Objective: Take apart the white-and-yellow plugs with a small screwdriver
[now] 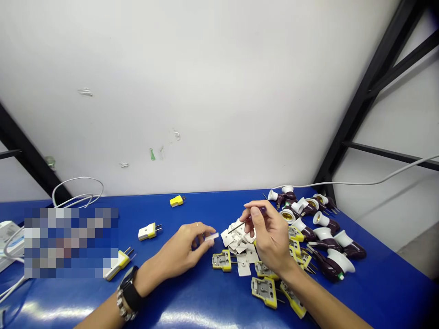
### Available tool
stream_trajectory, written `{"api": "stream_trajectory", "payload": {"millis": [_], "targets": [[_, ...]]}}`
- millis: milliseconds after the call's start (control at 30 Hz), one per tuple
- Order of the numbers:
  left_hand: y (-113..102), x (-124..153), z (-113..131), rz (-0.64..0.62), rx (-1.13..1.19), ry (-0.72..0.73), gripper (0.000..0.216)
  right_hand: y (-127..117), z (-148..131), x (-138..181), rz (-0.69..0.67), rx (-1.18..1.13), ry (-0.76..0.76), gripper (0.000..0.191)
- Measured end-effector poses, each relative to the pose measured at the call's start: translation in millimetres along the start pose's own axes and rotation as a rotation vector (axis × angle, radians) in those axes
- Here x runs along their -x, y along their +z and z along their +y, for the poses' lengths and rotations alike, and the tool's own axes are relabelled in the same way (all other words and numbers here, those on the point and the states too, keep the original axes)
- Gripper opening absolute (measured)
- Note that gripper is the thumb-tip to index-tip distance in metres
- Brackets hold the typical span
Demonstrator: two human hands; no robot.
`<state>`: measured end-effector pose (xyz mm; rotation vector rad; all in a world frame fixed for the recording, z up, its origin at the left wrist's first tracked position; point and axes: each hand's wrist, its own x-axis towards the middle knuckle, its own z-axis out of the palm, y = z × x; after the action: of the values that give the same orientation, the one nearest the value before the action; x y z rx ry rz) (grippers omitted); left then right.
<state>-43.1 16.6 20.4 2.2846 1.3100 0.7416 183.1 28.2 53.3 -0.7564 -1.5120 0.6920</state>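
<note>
A small white plastic cover (211, 236) is pinched between the thumb and fingers of my left hand (185, 249). My right hand (270, 235) grips a screwdriver (236, 227) with a dark handle, its thin shaft slanting down to the left over a pile of white covers (244, 262). Just below my left fingertips lies a yellow plug with its grey inside exposed (222, 261). More opened yellow plugs (264, 290) are scattered beneath and beside my right wrist, partly hidden by it.
Purple-and-white lamp holders (324, 235) crowd the right side of the blue table (192, 292). To the left lie closed plugs (148, 231), with a yellow plug (177, 200) farther back. A white cable (77, 196) coils near a blurred patch. Black metal frames (356, 105) flank the wall.
</note>
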Motion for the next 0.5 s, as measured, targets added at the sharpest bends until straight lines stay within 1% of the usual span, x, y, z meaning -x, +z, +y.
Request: {"api": "stream_trajectory", "payload": {"millis": [67,167,267,367,433,500], "targets": [[-1,-2,-9,0.012,-0.018,-0.048,0.028,0,0,1,-0.02,0.022,-0.013,0.021],[0,-5,-15,0.003,-0.059,-0.065,0.028,0,1,3,-0.053,0.074,-0.048,0.019],[-1,-6,-13,0.006,-0.064,-0.094,0.03,0,4,4,-0.085,0.149,-0.104,0.017],[-4,-7,-9,0.048,-0.047,-0.132,0.033,-2,3,3,-0.13,0.239,-0.148,0.017],[-6,-8,-9,0.095,-0.018,-0.147,0.034,-4,0,-1,-0.195,0.329,-0.13,0.019],[-4,-9,-9,0.135,0.023,-0.153,0.034,-6,-4,-4,-0.349,0.454,-0.072,0.023]]}}
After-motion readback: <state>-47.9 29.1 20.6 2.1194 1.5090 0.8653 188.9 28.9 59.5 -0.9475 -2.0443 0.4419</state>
